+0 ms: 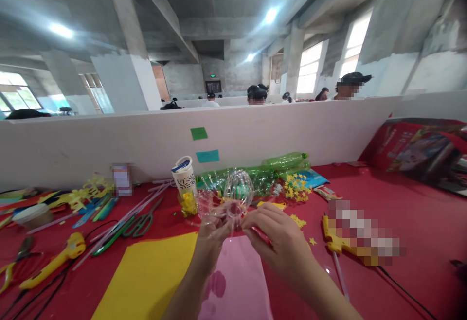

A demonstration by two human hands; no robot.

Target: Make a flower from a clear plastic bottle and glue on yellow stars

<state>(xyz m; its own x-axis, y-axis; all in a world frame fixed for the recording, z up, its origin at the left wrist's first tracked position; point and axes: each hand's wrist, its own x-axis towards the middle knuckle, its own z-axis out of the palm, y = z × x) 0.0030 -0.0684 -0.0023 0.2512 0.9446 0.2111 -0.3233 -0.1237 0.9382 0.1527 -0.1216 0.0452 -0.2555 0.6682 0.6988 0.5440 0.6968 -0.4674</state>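
Observation:
In the middle, a transparent cut plastic bottle piece (239,184) with thin curved strips fanning out is held above the table, its round opening towards me. My left hand (213,225) is closed on its lower left side. My right hand (279,230) is closed at its lower right edge, fingers bent and fingertips pinched together there; whether something small is between them I cannot make out. Below the hands lie a pink sheet (242,276) with darker pink spots and a yellow sheet (149,276).
Two yellow glue guns lie left (54,264) and right (339,242). Scissors (140,222), straws and coloured strips are at left. A white cup (184,176), green plastic bottles (286,162) and yellow stars (297,187) stand along the white partition (146,137). Other people sit beyond it.

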